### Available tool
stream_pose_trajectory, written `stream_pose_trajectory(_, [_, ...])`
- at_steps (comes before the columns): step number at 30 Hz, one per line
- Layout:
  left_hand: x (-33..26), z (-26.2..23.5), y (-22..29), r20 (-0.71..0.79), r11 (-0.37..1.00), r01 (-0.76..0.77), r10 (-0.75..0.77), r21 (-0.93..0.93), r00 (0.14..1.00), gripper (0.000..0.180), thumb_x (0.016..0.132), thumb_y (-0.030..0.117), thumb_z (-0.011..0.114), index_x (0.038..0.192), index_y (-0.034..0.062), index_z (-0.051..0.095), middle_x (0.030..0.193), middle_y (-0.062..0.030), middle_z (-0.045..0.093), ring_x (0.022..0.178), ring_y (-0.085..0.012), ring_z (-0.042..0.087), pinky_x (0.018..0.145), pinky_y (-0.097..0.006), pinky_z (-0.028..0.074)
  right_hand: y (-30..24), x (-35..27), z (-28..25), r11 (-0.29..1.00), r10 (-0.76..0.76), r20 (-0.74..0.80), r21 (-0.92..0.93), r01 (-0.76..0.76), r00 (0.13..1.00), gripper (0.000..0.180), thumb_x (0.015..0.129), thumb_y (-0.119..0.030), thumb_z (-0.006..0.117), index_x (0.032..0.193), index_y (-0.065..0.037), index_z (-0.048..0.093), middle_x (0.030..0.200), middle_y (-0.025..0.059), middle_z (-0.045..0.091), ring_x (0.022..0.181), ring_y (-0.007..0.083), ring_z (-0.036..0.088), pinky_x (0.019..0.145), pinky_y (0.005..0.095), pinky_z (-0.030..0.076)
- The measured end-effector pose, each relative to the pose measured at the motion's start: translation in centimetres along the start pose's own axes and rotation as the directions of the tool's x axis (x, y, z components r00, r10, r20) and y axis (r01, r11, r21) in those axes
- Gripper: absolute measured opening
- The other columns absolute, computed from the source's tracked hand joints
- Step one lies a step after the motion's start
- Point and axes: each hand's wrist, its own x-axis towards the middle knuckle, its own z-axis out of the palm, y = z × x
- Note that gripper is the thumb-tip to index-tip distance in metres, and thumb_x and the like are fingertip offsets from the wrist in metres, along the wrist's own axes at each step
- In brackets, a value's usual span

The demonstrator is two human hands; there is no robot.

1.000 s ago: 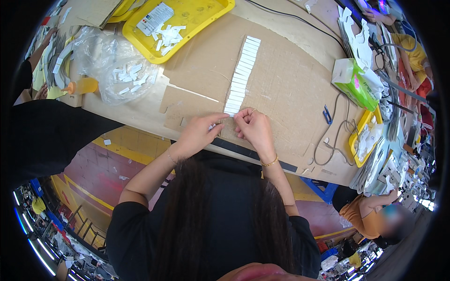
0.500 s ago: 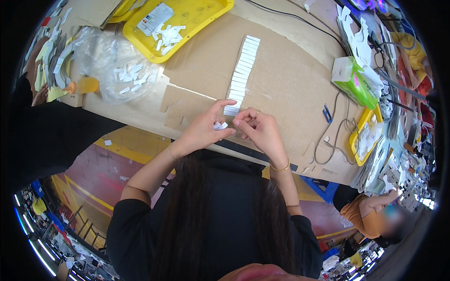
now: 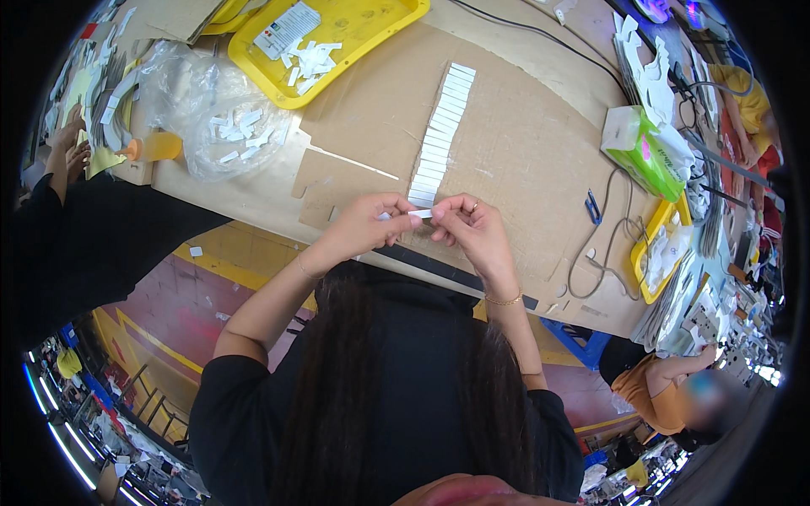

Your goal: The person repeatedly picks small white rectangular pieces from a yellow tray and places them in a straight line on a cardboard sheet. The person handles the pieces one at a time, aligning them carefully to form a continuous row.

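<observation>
Both hands meet at the near edge of a cardboard sheet (image 3: 523, 143) that covers the worktable, and between them they pinch one small white label (image 3: 419, 214). The left hand (image 3: 364, 226) has its thumb and forefinger closed on the label's left end; the right hand (image 3: 472, 229), with a ring on one finger and a thin bracelet at the wrist, nips the right end with its fingertips closed tight. The label sits just below the near end of a long row of white labels (image 3: 440, 135) laid side by side up the cardboard — whether it touches the last one cannot be told. Farther up, a yellow tray (image 3: 371, 51) holds loose white slips and a printed card, and to its left lies a clear plastic bag (image 3: 211, 110) with more white slips inside, next to a small orange bottle (image 3: 152, 148). On the right of the cardboard stand a green tissue pack (image 3: 645, 152), a blue pen (image 3: 594, 207) and a loose grey cable (image 3: 603, 244) — beyond them a second yellow tray (image 3: 654, 253). At the far left another person's hands (image 3: 67, 148) rest at the table edge.
</observation>
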Motion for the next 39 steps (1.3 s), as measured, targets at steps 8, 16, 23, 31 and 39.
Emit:
stream_pose_trajectory(8, [0.8, -0.3, -1.2, -0.008, 0.995, -0.057, 0.058, 0.078, 0.998, 0.018, 0.091, 0.022, 0.063, 0.087, 0.0052, 0.064, 0.061, 0.0060, 0.049, 0.055, -0.0009, 0.044, 0.047, -0.018, 0.032, 1.3, -0.4, 0.4, 0.988, 0.000, -0.063, -0.156, -0.010, 0.998, 0.015, 0.092, -0.016, 0.062, 0.090, -0.001, 0.061, 0.073, 0.0019, 0.064, 0.061, 0.0064, 0.061, 0.052, 0.0185, 0.046])
stream_pose_trajectory(16, [0.5, -0.5, -1.6, -0.142, 0.990, 0.001, 0.019, 0.140, 0.990, 0.015, 0.089, 0.018, 0.065, 0.085, 0.0037, 0.063, 0.061, 0.0058, 0.049, 0.054, -0.0020, 0.044, 0.049, -0.018, 0.034, 1.2, -0.3, 1.4, 0.913, -0.048, -0.120, -0.408, -0.005, 0.992, 0.018, 0.092, -0.016, 0.061, 0.087, 0.002, 0.060, 0.063, 0.0047, 0.063, 0.052, 0.0079, 0.061, 0.045, 0.0207, 0.046])
stream_pose_trajectory(23, [-0.6, -0.2, -1.4, -0.157, 0.940, -0.070, 0.129, 0.335, 0.979, 0.017, 0.088, 0.017, 0.065, 0.101, 0.0060, 0.066, 0.062, 0.0022, 0.051, 0.056, -0.0051, 0.045, 0.052, -0.023, 0.039, 1.1, 0.1, 1.2, 0.884, -0.074, -0.127, -0.468, 0.006, 0.989, 0.019, 0.092, -0.015, 0.059, 0.086, 0.002, 0.060, 0.061, 0.0054, 0.062, 0.050, 0.0094, 0.061, 0.043, 0.0219, 0.045])
stream_pose_trajectory(31, [-0.7, 0.7, -1.0, -0.108, 0.841, -0.098, 0.182, 0.532, 0.977, 0.031, 0.086, 0.016, 0.062, 0.117, 0.0103, 0.064, 0.068, -0.0129, 0.060, 0.060, -0.0228, 0.059, 0.061, -0.033, 0.048, 1.1, 0.5, 1.2, 0.881, -0.060, -0.136, -0.473, -0.011, 0.989, 0.018, 0.091, -0.014, 0.060, 0.085, 0.002, 0.061, 0.060, 0.0055, 0.062, 0.047, 0.0093, 0.059, 0.043, 0.0224, 0.045])
stream_pose_trajectory(39, [-0.8, 1.2, -1.0, -0.112, 0.805, -0.036, 0.126, 0.593, 0.986, 0.033, 0.086, 0.019, 0.060, 0.118, 0.0095, 0.060, 0.079, -0.0183, 0.063, 0.074, -0.0327, 0.063, 0.069, -0.039, 0.050, 1.0, -0.3, 0.8, 0.825, -0.101, -0.220, -0.564, -0.042, 0.970, 0.019, 0.092, -0.016, 0.061, 0.094, -0.002, 0.048, 0.055, 0.0052, 0.057, 0.044, 0.0097, 0.055, 0.039, 0.0255, 0.042])
